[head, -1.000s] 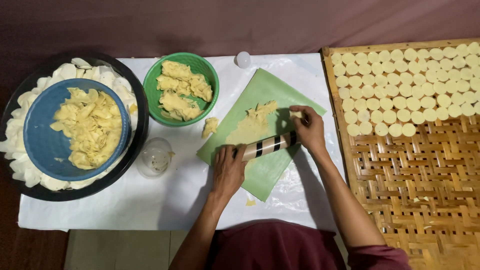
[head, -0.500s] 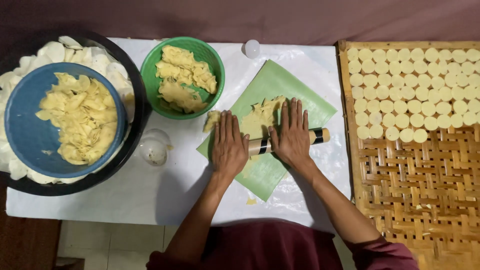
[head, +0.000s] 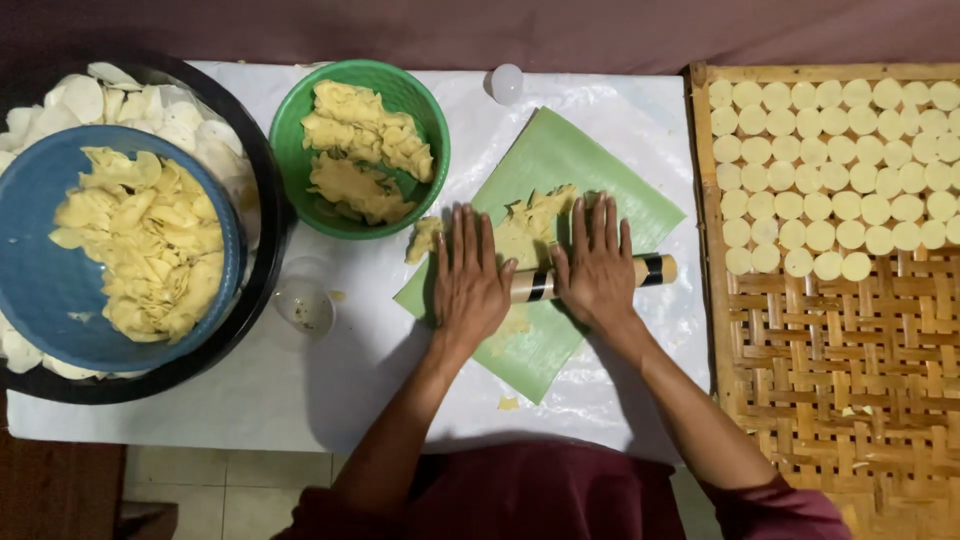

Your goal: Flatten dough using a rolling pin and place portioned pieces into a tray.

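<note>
A rolling pin (head: 590,278), pale with dark bands, is laid across a green sheet (head: 560,160) on the white-covered table (head: 200,370), and it is pressed from above by 2 flat hands. The left hand (head: 468,278) is spread open, palm down, over the pin's left part, with the fingers (head: 462,232) stretched forward onto the yellow dough (head: 535,215). The right hand (head: 597,268) is likewise flattened and spread over the pin's middle, so that only the right end of the pin is left showing. Nothing is pinched by either hand. Near the left hand, a green bowl (head: 420,100) of dough pieces is placed, and a blue bowl (head: 40,300) of yellow scraps is set inside a black basin (head: 262,250). Well to the right, rows of pale cut discs (head: 840,150) are laid on a woven bamboo tray (head: 830,380).
</note>
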